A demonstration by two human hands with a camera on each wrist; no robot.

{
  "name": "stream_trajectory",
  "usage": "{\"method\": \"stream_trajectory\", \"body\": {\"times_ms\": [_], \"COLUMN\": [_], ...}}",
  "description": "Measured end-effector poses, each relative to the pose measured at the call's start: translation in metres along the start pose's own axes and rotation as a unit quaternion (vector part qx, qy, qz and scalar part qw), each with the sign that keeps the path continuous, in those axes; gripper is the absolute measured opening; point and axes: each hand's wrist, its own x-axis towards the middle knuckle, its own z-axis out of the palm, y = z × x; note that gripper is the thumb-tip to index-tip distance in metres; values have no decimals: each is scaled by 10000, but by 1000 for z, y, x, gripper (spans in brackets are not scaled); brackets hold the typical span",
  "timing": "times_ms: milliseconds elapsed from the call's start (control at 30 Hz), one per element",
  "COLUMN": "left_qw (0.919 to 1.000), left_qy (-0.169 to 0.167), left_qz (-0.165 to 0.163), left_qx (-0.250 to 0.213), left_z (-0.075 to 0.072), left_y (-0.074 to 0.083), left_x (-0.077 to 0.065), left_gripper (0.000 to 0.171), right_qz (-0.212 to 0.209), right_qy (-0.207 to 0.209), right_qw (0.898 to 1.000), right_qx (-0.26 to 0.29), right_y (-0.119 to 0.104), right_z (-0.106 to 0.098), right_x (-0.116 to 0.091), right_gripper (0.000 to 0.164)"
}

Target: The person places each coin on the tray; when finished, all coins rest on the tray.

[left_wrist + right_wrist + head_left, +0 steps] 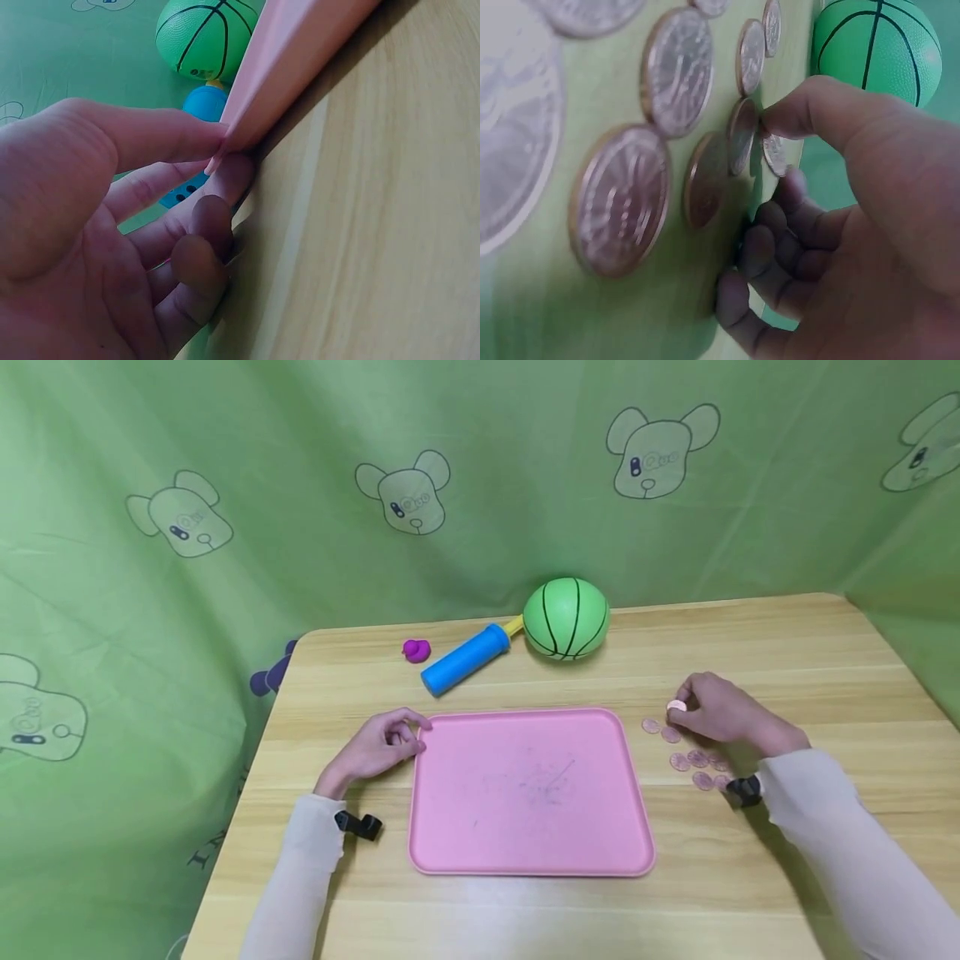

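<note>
Closest to you on the counter (pixel 495 918) is that pink tray (pixel 525 847), kinda scuffed in the middle, with a bunch of loose coins (pixel 678 762) lying flat just right of it. Your left hand (pixel 375 747) has thumb and fingers pinched on the tray's far-left corner. Your right hand (pixel 712 708) has its fingers clamped on one held coin (pixel 676 705), past the loose ones. Further back: purple duck (pixel 417 651), blue pump (pixel 465 660), green ball (pixel 566 618), then the green curtain (pixel 510 485).

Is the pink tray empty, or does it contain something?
Empty: the pink tray shows only dark marks; the visible coins are outside it.
</note>
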Motion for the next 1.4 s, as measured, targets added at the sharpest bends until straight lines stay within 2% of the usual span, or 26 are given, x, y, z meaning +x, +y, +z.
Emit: {"method": "stream_trajectory", "body": {"times_ms": [233,367,567,700,833,1000,1133,1233,1400], "left_qw": [10000,10000,10000,9999,9998,9977,9952,9941,9933], "left_qy": [27,25,21,67,187,426,701,796,746], "left_qz": [-23,-16,-28,-65,-62,7,-32,5,184], "left_qx": [-42,-16,-60,-86,70,534,683,738,860], "left_z": [-1,-1,-1,-1,1,8,14,16,15], "left_y": [0,-1,-1,0,1,5,8,8,11], "left_x": [-1,0,1,1,0,0,1,3,5], "left_gripper": [31,31,31,32,32,32,32,33,34], "right_qz": [47,300,543,535,295,-373,-873,-1018,-1059], "right_qy": [301,335,176,14,-17,-54,21,-10,-302], "right_qw": [9977,9942,9824,9731,9697,9720,9699,9676,9678], "right_qx": [606,978,1777,2239,2423,2319,2274,2309,2266], "right_y": [-11,-20,-48,-73,-102,-136,-155,-167,-191], "right_z": [0,1,3,8,18,37,52,61,74], "right_x": [-3,-5,-3,3,9,20,32,38,42], "right_gripper": [23,31,43,43,37,29,25,22,18]}}
